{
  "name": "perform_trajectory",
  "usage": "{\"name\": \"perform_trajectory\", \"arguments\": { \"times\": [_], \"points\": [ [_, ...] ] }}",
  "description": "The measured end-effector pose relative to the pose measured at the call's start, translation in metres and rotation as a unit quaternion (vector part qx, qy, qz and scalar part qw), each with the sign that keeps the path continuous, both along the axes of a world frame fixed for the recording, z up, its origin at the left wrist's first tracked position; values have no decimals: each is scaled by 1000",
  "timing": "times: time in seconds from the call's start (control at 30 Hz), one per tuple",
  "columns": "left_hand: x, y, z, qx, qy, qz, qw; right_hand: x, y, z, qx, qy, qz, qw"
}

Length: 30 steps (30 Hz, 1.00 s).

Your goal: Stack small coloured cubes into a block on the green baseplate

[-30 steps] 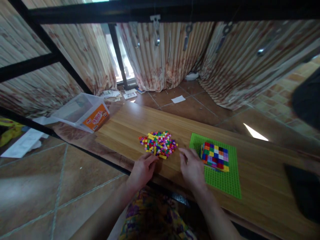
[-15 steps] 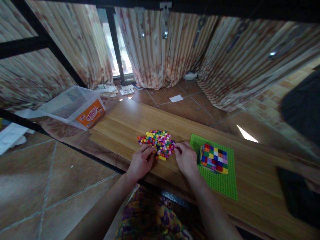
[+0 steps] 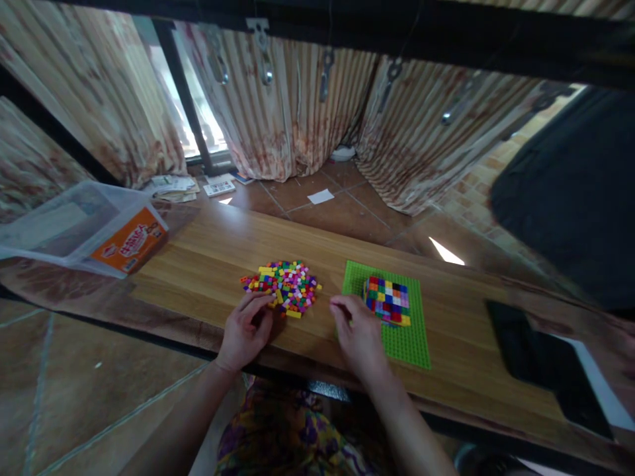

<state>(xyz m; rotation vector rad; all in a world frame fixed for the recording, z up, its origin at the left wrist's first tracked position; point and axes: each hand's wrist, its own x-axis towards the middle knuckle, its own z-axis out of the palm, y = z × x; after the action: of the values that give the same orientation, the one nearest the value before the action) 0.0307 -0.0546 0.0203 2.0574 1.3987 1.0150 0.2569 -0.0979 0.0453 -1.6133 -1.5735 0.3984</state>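
A loose pile of small toy building bricks (image 3: 292, 284) in many colours lies on the wooden tabletop (image 3: 213, 264). At its near left edge, my left hand (image 3: 245, 334) rests with curled fingers, a gap showing between thumb and index finger; yellow bricks lie by the fingertips. My right hand (image 3: 360, 334) is between the pile and a green baseplate (image 3: 411, 347), thumb and index finger pinched together. A tiny pink brick (image 3: 332, 302) seems to show at those fingertips. On the baseplate stands a multicoloured brick block (image 3: 387, 297), partly behind my right hand.
A clear plastic box (image 3: 79, 231) with an orange label stands at the table's left end. Dark flat objects (image 3: 540, 357) lie to the right. Beyond the table are papers (image 3: 173, 187) on the tiled floor, curtains (image 3: 297, 112) and a dark rounded shape (image 3: 570, 198).
My right hand has drawn away from the pile toward the baseplate, fingers pinched. My left hand has shifted slightly back at the pile's edge. The camera view has turned to the right.
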Motion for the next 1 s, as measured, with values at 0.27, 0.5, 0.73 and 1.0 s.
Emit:
{"name": "perform_trajectory", "arguments": {
  "times": [0.27, 0.5, 0.73, 1.0],
  "points": [
    [56, -24, 14, -78, -100, -70, 989, 87, -30, 16, 18, -72, -89, 993],
    [145, -30, 26, -272, -182, -224, 918, 105, -16, 16, -11, -237, -37, 971],
    [177, -23, 25, -299, -160, -283, 897, 101, -13, 16, -34, -271, -61, 960],
    [184, -26, 23, -299, -124, -275, 905, 107, -25, 7, -34, -112, -161, 980]
  ]
}}
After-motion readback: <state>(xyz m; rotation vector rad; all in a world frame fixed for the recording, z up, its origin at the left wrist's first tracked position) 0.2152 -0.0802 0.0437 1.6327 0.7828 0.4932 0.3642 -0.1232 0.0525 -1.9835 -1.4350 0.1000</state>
